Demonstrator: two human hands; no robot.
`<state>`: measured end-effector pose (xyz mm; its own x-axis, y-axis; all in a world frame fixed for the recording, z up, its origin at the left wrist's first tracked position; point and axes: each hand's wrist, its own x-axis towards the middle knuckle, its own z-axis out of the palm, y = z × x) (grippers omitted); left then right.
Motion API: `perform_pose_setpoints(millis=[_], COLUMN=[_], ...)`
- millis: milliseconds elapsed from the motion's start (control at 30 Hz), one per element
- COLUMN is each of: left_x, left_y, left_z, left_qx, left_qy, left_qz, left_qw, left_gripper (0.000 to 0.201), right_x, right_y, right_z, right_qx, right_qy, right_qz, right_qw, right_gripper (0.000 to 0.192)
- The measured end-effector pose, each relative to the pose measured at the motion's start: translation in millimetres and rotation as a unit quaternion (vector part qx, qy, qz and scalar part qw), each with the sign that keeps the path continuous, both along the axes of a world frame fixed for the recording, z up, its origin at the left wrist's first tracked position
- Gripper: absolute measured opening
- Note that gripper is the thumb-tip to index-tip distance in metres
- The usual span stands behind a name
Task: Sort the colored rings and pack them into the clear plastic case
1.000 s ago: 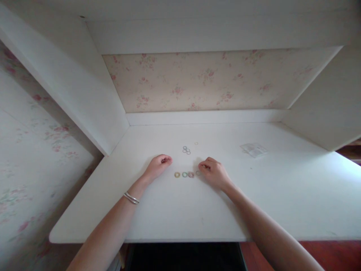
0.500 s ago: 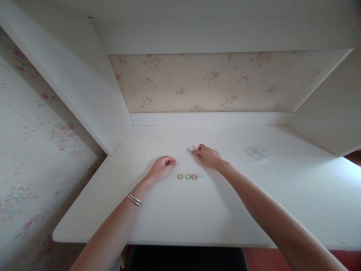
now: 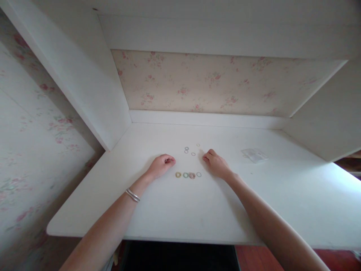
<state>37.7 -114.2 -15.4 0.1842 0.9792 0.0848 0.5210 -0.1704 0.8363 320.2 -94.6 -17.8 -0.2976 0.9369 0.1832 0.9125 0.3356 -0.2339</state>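
A row of four small rings (image 3: 188,175) lies on the white counter (image 3: 175,210), between the two hands. From the left they are yellow, green, pinkish and a thin pale one. The right hand (image 3: 216,164) rests just right of the row, fingers curled in towards the thumb; whether they pinch anything cannot be told. The left hand (image 3: 161,165) rests just left of the row in a loose fist, holding nothing that shows, a bracelet (image 3: 132,195) on its wrist. Behind the row lie more loose rings (image 3: 189,149), apart from both hands. Far right on the counter sits a clear packet (image 3: 254,154)
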Motion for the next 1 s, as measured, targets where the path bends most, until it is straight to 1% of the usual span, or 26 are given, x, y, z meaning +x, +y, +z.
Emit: perform_pose_setpoints(millis=[167,300,367,467,533,633,867,1000], left_x=[0.6,1.7,2.4,3.2,3.5,3.3,1.6,2.0], left_y=[0.2,-0.6,-1.5,-2.8,-3.3,-3.0,-0.2,-0.9], left_z=[0.1,0.7,1.6,3.3,4.1,4.0,-1.3,-0.9], left_qx=[-0.002,-0.002,-0.004,0.0,0.002,-0.003,0.009,0.003], left_qy=[0.008,0.014,0.014,0.01,0.009,0.013,0.022,0.019], left_qz=[-0.002,0.001,0.002,-0.001,-0.001,0.0,-0.006,-0.005], left_qw=[1.0,1.0,1.0,1.0,1.0,1.0,1.0,1.0], left_gripper=[0.024,0.025,0.025,0.023,0.023,0.024,0.023,0.023], right_x=[5.4,2.8,-0.2,-5.2,-8.5,-12.5,-15.2,-16.1], right_y=[-10.9,-23.5,-33.4,-50.7,-60.9,-69.9,-71.2,-72.6], right_z=[-0.7,2.0,5.0,8.9,9.7,8.2,7.4,9.9], right_qx=[-0.037,-0.023,-0.009,0.002,-0.001,-0.009,0.005,0.008], right_qy=[0.023,0.022,0.036,0.085,0.11,0.116,0.074,0.075], right_qz=[-0.003,0.004,0.034,0.086,0.114,0.141,0.132,0.128], right_qw=[0.999,0.999,0.999,0.993,0.987,0.983,0.989,0.989], right_gripper=[0.022,0.024,0.024,0.025,0.025,0.026,0.027,0.027])
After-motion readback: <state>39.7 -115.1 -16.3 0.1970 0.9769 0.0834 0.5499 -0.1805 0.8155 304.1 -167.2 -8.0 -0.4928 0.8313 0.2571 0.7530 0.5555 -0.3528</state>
